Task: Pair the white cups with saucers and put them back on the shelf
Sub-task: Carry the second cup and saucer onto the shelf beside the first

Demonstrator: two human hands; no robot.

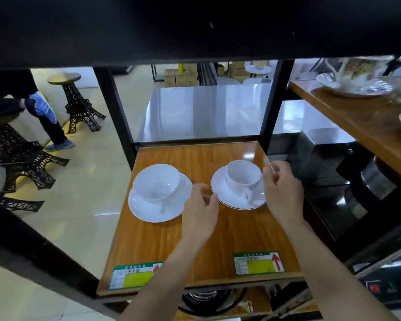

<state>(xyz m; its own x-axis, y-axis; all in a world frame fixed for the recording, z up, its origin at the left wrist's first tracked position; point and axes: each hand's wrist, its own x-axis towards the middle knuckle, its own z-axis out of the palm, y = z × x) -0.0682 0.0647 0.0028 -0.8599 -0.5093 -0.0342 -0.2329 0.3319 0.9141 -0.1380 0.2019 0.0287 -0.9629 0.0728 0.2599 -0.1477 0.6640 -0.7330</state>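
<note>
Two white cups stand on saucers on the wooden shelf [202, 246]. The wide left cup [156, 183] rests on a plain white saucer [148, 210]. The smaller right cup [242, 176] sits on a dark-rimmed saucer [236, 199], its handle toward me. My left hand [200, 212] hovers at that saucer's left edge, fingers apart, holding nothing. My right hand [281, 191] is at its right edge, fingers loosely curled and empty; whether either hand touches the rim is unclear.
Two green-and-yellow labels [258, 262] are stuck on the shelf's front edge. Black posts [116, 112] frame the shelf, and a dark board hangs overhead. A neighbouring wooden shelf [357, 121] at right holds glass dishes. A person's legs [49, 121] and black tower-shaped stools [78, 103] are at left.
</note>
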